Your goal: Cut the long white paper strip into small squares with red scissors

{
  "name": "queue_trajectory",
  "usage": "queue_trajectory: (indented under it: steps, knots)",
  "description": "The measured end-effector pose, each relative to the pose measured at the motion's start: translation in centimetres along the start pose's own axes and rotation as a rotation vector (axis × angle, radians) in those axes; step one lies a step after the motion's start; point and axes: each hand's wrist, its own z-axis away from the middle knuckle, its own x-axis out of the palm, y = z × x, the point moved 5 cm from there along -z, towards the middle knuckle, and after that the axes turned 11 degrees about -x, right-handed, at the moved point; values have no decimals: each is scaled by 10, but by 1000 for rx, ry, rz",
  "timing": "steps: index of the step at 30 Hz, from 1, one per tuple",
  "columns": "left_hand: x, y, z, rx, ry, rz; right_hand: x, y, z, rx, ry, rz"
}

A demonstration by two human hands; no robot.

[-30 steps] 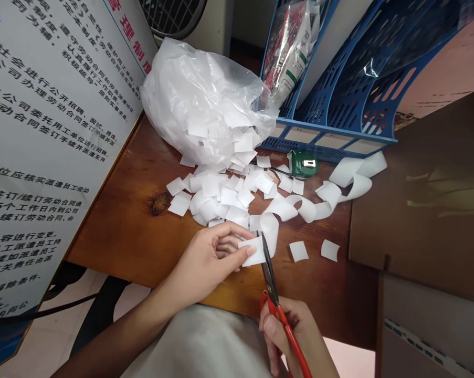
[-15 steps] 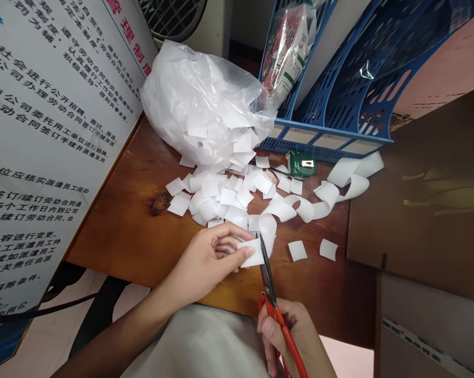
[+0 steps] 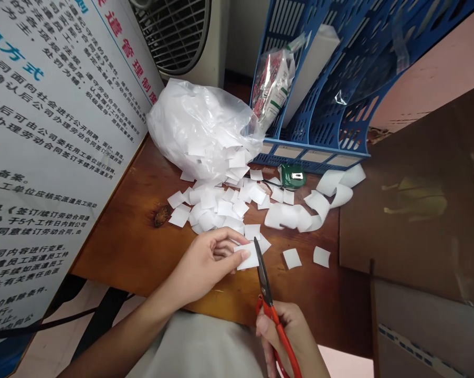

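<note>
My left hand [image 3: 217,254] pinches a small white piece [image 3: 249,256] between thumb and fingers. My right hand [image 3: 286,336] is wrapped round the red handles of the scissors [image 3: 265,289], whose dark blades look closed and touch the right edge of the held piece. Just beyond the blades lie more white pieces. A pile of white squares [image 3: 217,205] spreads in front of a translucent plastic bag [image 3: 201,121] with white pieces inside. A curled white strip [image 3: 287,216] lies to the right of the pile. Two loose squares [image 3: 292,258] [image 3: 322,256] rest nearer the right side.
A green tape measure [image 3: 292,176] sits before a blue file rack [image 3: 317,152] holding a plastic packet [image 3: 274,84]. A printed board [image 3: 63,131] stands at the left, a fan [image 3: 174,37] behind. Brown cardboard [image 3: 413,205] borders the wooden table [image 3: 122,247] on the right.
The scissor blades have closed at the held piece, and the white strip has come apart from it, now lying farther back. The view has shifted, showing more of the fan.
</note>
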Motion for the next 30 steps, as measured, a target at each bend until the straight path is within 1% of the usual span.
queue_trajectory:
  steps: [3,5,8,11,14,17,20,22,24,25,26,27,29,30]
  knots:
    - [-2,3,0,10,4,-26,2,0,-5,11,7,34]
    - [-4,6,0,34,17,-60,-3,-6,-7,6,88,106]
    - [-9,15,2,95,72,-138,-20,-22,-7,-73,260,382]
    - [-21,28,6,184,201,-237,-34,-37,-6,-173,344,664]
    - [-32,43,11,274,331,-366,-41,-44,-13,-281,360,808]
    - [-38,51,12,331,403,-473,-38,-52,-25,-452,376,894]
    - [-36,56,10,422,436,-539,-32,-61,-32,-625,395,958]
    - [-33,59,7,494,480,-606,-29,-67,-33,-724,375,985]
    - [-31,63,5,562,554,-647,-29,-77,-32,-787,350,1015]
    - [-30,65,3,593,586,-643,-32,-83,-32,-796,353,1018]
    - [-29,66,1,613,602,-620,-37,-90,-33,-799,383,1002]
    - [-27,66,-1,621,597,-583,-45,-99,-35,-806,445,974]
    - [-23,65,-8,595,536,-481,-63,-119,-42,-846,639,928]
    - [-21,63,-11,564,491,-427,-71,-129,-47,-881,743,951]
